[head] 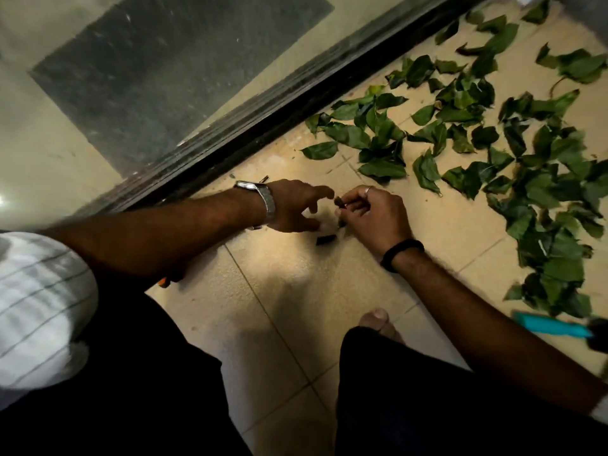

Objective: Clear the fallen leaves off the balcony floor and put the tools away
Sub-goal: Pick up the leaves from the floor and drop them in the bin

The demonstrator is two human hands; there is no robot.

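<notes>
Meanwhile the right hand [371, 213] pinched a small dark scrap [339, 202]; the left hand [292, 205], fingers spread, reached toward it. Green leaves [477, 153] lay scattered beyond the scrap, near the door track [263, 126].

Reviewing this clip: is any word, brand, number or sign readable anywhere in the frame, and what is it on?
No readable text anywhere in the head view.
Wristwatch on the left hand: dial seen edge-on, nothing legible.
Black band at the right hand: plain, no marking visible.
Blue handle by the leaves: no label visible.
Striped sleeve: lines only.
</notes>
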